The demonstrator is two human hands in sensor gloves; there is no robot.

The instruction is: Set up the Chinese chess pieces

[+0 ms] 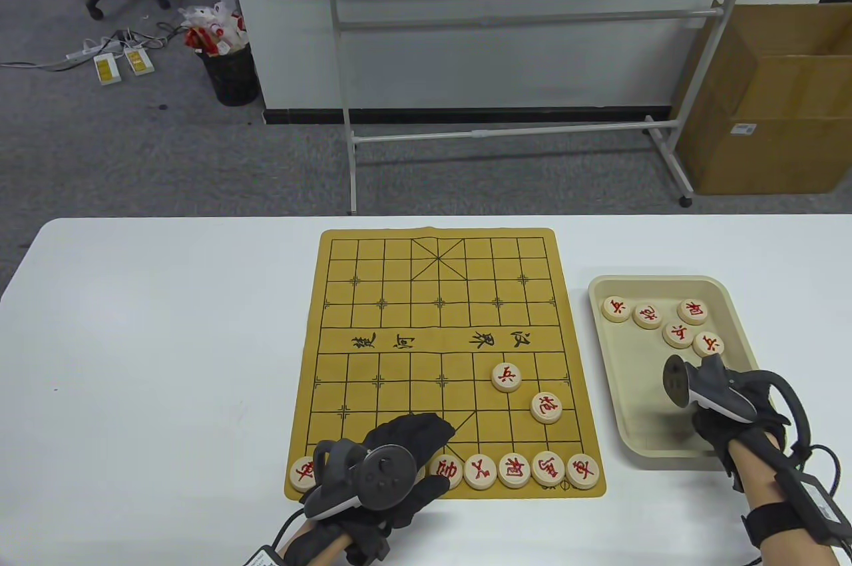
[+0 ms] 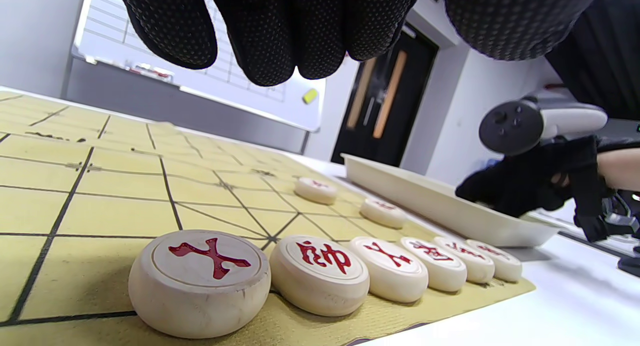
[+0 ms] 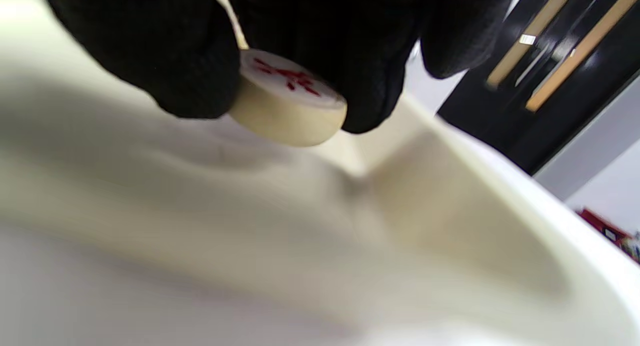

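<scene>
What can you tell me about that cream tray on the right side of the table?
The tray is a shallow cream rectangle with rounded corners and a raised rim, plastic by the look of it. It lies flat on the white table, beside the yellow board without touching it. Five round pieces with red characters lie at its far end. The right hand reaches into its near end, pinching a sixth piece.

Table view: bright, even indoor light; sharp throughout; soft shadows beside chess pieces on the board (image 1: 444,353); straight lines bow slightly toward the edges. Left wrist view: near piece (image 2: 199,281) crisp, background door and whiteboard soft. Right wrist view: tray (image 3: 450,226) heavily blurred, pale and washed out; held piece (image 3: 287,104) smeared.
</scene>
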